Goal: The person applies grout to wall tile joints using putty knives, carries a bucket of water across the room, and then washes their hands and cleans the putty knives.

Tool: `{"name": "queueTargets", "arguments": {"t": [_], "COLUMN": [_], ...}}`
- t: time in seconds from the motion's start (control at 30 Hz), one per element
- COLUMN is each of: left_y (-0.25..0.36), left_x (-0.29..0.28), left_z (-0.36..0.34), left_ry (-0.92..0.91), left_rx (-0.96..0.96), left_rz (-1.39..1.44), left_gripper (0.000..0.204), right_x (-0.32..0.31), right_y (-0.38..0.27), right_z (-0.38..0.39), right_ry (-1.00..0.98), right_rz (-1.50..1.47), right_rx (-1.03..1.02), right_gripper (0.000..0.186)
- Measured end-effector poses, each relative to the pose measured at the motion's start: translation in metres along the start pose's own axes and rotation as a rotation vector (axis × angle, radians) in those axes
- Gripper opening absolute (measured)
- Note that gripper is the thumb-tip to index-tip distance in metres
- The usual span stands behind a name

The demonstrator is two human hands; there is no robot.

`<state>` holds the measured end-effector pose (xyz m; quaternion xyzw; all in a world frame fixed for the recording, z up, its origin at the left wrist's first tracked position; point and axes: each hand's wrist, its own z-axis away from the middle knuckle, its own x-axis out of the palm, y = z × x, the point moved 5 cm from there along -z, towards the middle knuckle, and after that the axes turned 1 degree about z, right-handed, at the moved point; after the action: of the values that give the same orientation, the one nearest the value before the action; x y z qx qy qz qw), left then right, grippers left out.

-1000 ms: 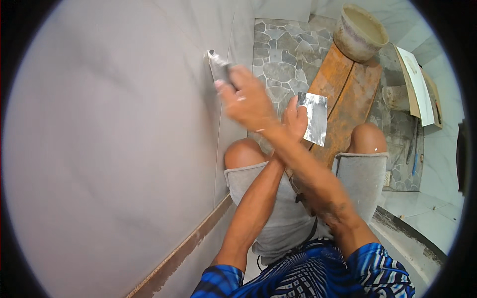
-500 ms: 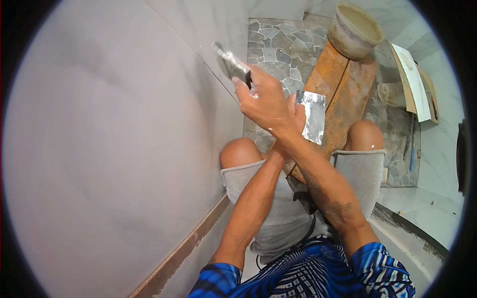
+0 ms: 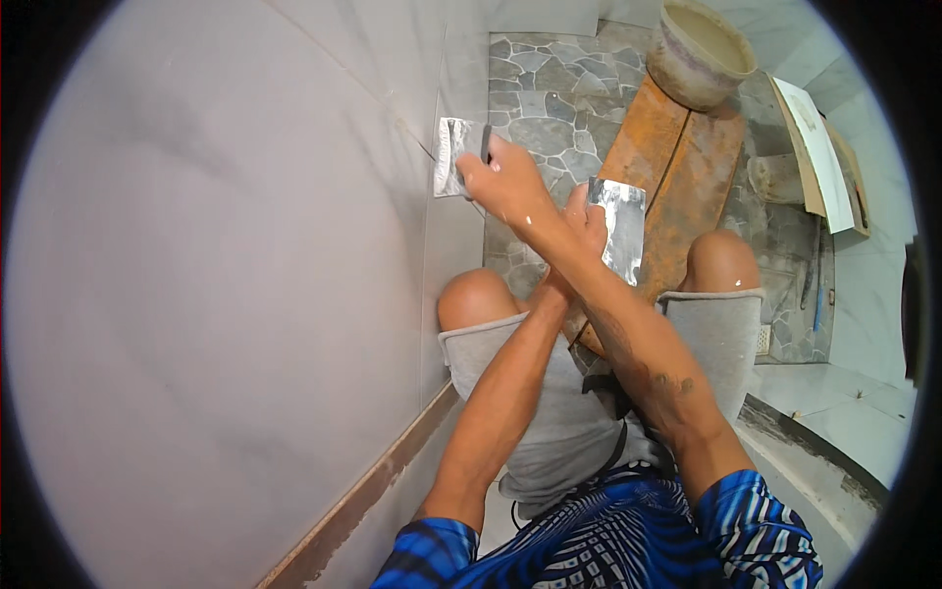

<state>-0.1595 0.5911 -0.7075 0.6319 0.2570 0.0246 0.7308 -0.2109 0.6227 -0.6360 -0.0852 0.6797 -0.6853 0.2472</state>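
My forearms cross, the right one lying over the left. My right hand is closed on a putty knife; its blade, smeared with white paste, lies at the grey wall beside a tile joint. Over the plank bench, my left hand grips a second, wide scraper. White paste covers part of that scraper's metal face. The left hand's wrist is partly hidden under my right forearm.
A rust-brown plank bench stands between my knees, with a dirty bucket on its far end. Stone-patterned floor lies around it. At the right, boards lean near another container. A brown strip runs along the wall's lower edge.
My right hand has turned the putty knife and brought it lower, so its paste-covered face now shows at the wall joint. My left hand and its scraper have hardly moved.
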Motion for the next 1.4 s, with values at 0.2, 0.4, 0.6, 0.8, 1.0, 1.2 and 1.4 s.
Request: {"name": "queueTargets", "arguments": {"t": [0.2,0.4,0.6,0.8,1.0,1.2,1.4], "left_y": [-0.006,-0.009,-0.023,-0.025,-0.058,-0.023,-0.022], "left_x": [0.005,0.008,0.012,0.024,-0.007,-0.022,0.014], "left_z": [-0.001,-0.003,-0.008,-0.016,-0.013,-0.001,-0.006], "left_ry": [-0.074,0.021,-0.041,0.003,0.171,0.040,-0.069], "left_rx": [-0.010,0.607,0.124,-0.039,-0.140,-0.213,-0.247], "left_rz": [0.187,0.263,0.211,0.212,0.448,1.179,1.302], "left_gripper": [0.040,0.028,0.027,0.029,0.037,0.023,0.026], "right_x": [-0.006,-0.030,-0.032,-0.041,-0.120,-0.205,-0.234], "right_y": [-0.052,-0.111,-0.086,-0.046,-0.034,-0.039,-0.029], "right_z": [-0.021,-0.002,0.015,0.020,0.046,0.079,0.092], "right_ry": [-0.010,-0.191,-0.355,-0.300,-0.079,0.141,-0.042], "right_rz": [-0.032,-0.359,-0.801,-0.915,-0.624,0.254,0.570], "right_rx": [-0.003,-0.251,-0.164,-0.024,-0.106,-0.414,-0.714], "right_gripper": [0.035,0.033,0.041,0.052,0.043,0.038,0.047]}}
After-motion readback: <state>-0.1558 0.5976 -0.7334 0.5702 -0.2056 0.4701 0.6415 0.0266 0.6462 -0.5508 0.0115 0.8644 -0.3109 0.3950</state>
